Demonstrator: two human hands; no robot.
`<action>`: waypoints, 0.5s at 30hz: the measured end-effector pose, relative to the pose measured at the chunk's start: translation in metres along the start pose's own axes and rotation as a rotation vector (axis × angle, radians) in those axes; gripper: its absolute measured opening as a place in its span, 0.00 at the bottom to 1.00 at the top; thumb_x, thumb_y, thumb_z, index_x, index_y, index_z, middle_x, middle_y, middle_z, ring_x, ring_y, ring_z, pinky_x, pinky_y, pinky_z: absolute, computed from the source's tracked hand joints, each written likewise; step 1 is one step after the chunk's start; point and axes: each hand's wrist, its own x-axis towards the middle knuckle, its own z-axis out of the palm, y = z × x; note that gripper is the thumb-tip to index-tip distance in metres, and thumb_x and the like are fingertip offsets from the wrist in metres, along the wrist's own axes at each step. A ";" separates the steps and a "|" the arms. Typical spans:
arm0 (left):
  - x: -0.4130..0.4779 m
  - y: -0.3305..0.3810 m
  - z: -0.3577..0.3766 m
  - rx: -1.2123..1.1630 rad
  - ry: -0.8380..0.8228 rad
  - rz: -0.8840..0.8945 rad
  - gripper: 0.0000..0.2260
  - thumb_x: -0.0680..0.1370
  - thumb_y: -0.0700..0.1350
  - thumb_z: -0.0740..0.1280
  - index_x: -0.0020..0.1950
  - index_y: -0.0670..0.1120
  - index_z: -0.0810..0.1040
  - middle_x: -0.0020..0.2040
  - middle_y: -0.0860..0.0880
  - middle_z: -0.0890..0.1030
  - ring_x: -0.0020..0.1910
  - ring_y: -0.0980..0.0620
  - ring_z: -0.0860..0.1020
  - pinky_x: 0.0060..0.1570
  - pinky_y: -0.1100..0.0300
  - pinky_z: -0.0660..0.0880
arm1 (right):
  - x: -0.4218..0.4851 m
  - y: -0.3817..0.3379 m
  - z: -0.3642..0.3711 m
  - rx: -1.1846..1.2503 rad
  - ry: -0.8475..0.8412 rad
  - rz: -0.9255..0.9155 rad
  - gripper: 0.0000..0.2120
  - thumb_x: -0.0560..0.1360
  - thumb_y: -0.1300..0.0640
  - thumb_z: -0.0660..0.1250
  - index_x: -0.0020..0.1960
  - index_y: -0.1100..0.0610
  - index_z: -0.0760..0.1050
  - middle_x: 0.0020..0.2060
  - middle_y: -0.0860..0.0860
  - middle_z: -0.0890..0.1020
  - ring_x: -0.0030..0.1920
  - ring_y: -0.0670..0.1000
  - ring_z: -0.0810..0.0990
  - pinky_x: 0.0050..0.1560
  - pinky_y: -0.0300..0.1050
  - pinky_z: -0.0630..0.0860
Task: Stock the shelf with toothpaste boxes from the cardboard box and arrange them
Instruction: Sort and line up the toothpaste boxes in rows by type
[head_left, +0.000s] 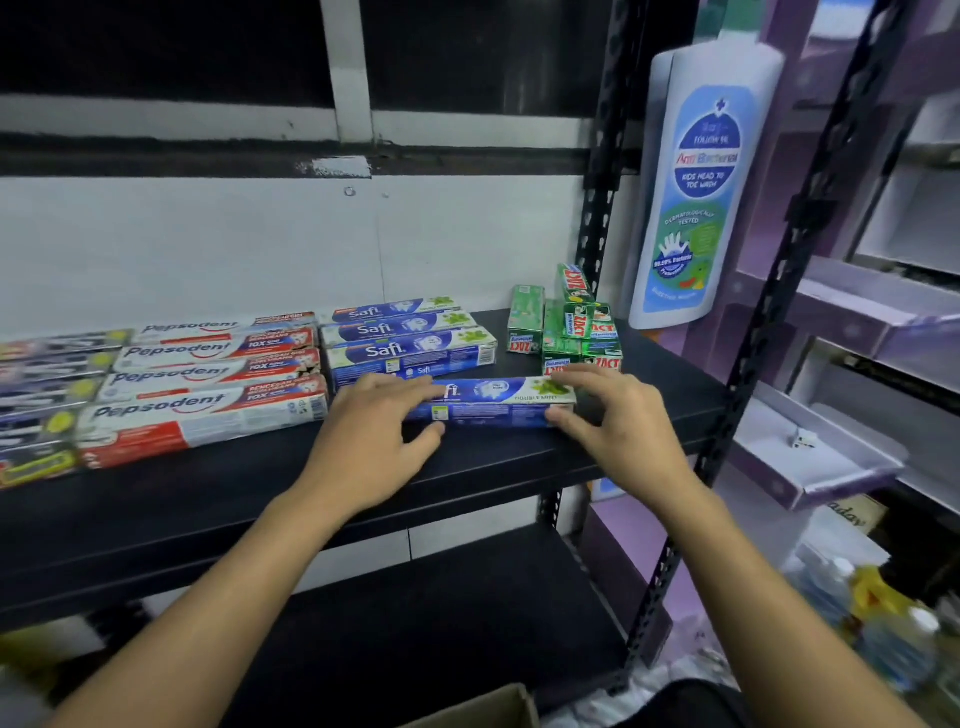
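Note:
A blue and white Safi toothpaste box (498, 401) lies lengthwise on the black shelf (249, 499), in front of three more Safi boxes (410, 343). My left hand (371, 441) grips its left end, fingers over the top and thumb on the front face. My right hand (618, 421) pinches its right end the same way. To the left lie red Pepsodent boxes (208, 384) in a row. Small green Zact boxes (576, 332) stand stacked at the back right. A corner of the cardboard box (488, 709) shows at the bottom edge.
Dark toothpaste boxes (41, 405) lie at the far left of the shelf. A large bottle-shaped sign (701, 176) hangs on the black upright (779, 291) to the right. Purple shelving (852, 322) and bottles (872, 613) stand further right. A lower shelf (441, 613) sits below.

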 end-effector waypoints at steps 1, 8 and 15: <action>0.000 0.000 -0.003 0.014 0.007 0.007 0.18 0.78 0.56 0.67 0.68 0.58 0.76 0.67 0.59 0.76 0.65 0.54 0.69 0.66 0.51 0.64 | 0.003 0.000 0.003 -0.013 0.040 0.026 0.17 0.72 0.51 0.75 0.60 0.51 0.81 0.56 0.47 0.83 0.55 0.51 0.81 0.60 0.44 0.74; -0.009 -0.017 -0.012 -0.110 0.107 -0.100 0.19 0.74 0.55 0.72 0.65 0.54 0.79 0.67 0.55 0.77 0.64 0.52 0.73 0.65 0.54 0.70 | 0.015 -0.007 0.022 0.024 0.074 0.198 0.15 0.74 0.53 0.73 0.60 0.50 0.80 0.37 0.51 0.83 0.41 0.52 0.81 0.49 0.52 0.79; -0.013 -0.021 -0.014 -0.372 0.162 -0.145 0.20 0.69 0.49 0.78 0.60 0.48 0.82 0.62 0.52 0.79 0.55 0.59 0.79 0.55 0.69 0.77 | 0.022 -0.018 0.030 -0.109 -0.055 0.020 0.24 0.73 0.47 0.73 0.67 0.48 0.75 0.70 0.51 0.73 0.69 0.55 0.72 0.67 0.50 0.70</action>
